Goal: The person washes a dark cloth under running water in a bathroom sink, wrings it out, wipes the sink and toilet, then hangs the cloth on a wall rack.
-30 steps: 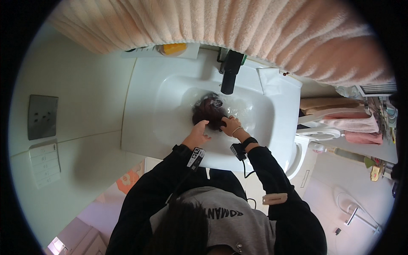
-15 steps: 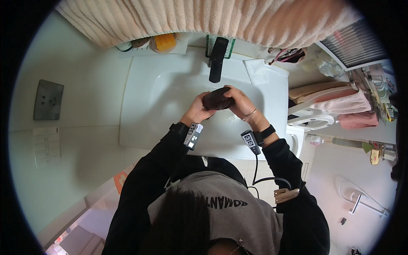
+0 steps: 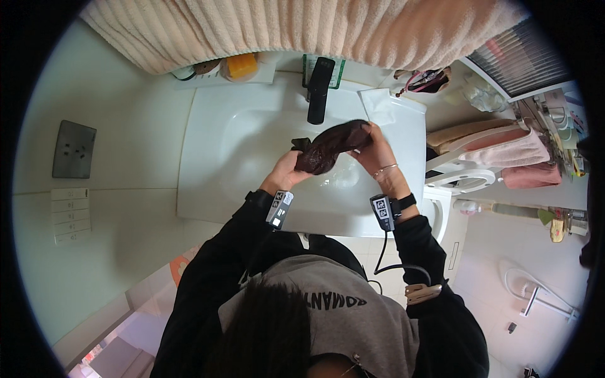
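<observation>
A dark brown, wet-looking piece of cloth (image 3: pixel 328 146) is stretched between my two hands above the white washbasin (image 3: pixel 205 157); its exact kind does not show. My left hand (image 3: pixel 285 172) grips the wider, bunched left end, where a small dark flap sticks up. At the other end, which reaches higher and to the right, my right hand (image 3: pixel 378 154) pinches the cloth with its fingers closed. The black faucet (image 3: pixel 319 94) stands just beyond the cloth. Beneath my hands, some water (image 3: pixel 334 179) glints in the bowl.
A white cloth or tissue (image 3: pixel 378 106) lies on the basin's back right corner. Behind the basin are a ledge with a yellow item (image 3: pixel 242 65) and a pink-beige towel (image 3: pixel 296 28). At the right stands a white rack (image 3: pixel 469 179) with pink towels. A cable hangs from my right wrist device (image 3: pixel 382 212).
The dark cloth was bunched into a compact oval between my hands; now it is drawn out longer. My hands have moved apart, the right one going right.
</observation>
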Demonstrator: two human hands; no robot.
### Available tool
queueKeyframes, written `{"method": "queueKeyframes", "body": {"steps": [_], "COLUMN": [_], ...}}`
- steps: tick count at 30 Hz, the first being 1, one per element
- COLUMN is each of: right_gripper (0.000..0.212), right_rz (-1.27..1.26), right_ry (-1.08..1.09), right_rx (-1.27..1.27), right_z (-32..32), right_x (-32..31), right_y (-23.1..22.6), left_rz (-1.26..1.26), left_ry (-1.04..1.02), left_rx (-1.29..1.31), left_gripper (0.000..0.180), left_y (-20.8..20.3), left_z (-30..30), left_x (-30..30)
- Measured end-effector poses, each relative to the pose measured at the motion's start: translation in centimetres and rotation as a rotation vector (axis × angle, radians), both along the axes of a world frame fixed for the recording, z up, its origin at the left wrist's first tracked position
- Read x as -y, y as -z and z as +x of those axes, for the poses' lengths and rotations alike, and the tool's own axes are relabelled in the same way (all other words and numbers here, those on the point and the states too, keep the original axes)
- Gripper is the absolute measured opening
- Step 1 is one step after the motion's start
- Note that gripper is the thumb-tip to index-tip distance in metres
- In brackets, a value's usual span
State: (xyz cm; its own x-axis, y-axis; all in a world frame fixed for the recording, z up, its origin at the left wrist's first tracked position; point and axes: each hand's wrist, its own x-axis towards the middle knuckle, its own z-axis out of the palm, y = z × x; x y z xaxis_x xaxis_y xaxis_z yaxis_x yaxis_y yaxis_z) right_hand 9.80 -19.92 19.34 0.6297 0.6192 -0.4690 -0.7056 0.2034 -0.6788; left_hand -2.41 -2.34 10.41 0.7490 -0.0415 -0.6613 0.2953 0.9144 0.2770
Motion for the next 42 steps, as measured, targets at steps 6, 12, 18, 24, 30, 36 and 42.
{"method": "queueKeyframes", "body": {"steps": [6,12,18,24,30,36,42], "right_gripper": [0.044,0.094,0.062,0.048,0.048,0.045,0.044], "right_rz": [-0.296,-0.847,-0.950,-0.656,-0.520,-0.597,-0.632], "right_ry": [-0.058,-0.071,-0.046,-0.050,-0.071,-0.120,-0.096], "right_rx": [0.077,0.372,0.455,0.231,-0.088,-0.127,-0.094], "right_z": [-4.1,-8.3,-7.4,-7.7,-7.3,-7.0,-7.9], "right_x": [-0.8,-4.9,-6.3,-7.7,-9.1,-9.2,-9.3], "right_y": [6.7,10.9,13.4,12.5,11.3,10.8,11.8], "left_rz": [-0.003,0.242,0.531,0.442,0.426,0.450,0.438], "left_ry": [-0.017,-0.078,0.145,-0.064,-0.192,-0.295,-0.302], "left_rx": [0.046,-0.068,-0.302,-0.242,-0.122,-0.272,-0.408], "left_gripper": [0.029,0.041,0.058,0.063,0.045,0.038,0.038], "left_y": [1.7,0.4,0.5,0.4,1.5,3.6,5.5], "left_z": [-0.5,-0.1,-0.3,-1.3,-0.8,-0.7,-0.7], "left_x": [2.8,6.2,5.0,4.1,1.9,2.1,2.0]}}
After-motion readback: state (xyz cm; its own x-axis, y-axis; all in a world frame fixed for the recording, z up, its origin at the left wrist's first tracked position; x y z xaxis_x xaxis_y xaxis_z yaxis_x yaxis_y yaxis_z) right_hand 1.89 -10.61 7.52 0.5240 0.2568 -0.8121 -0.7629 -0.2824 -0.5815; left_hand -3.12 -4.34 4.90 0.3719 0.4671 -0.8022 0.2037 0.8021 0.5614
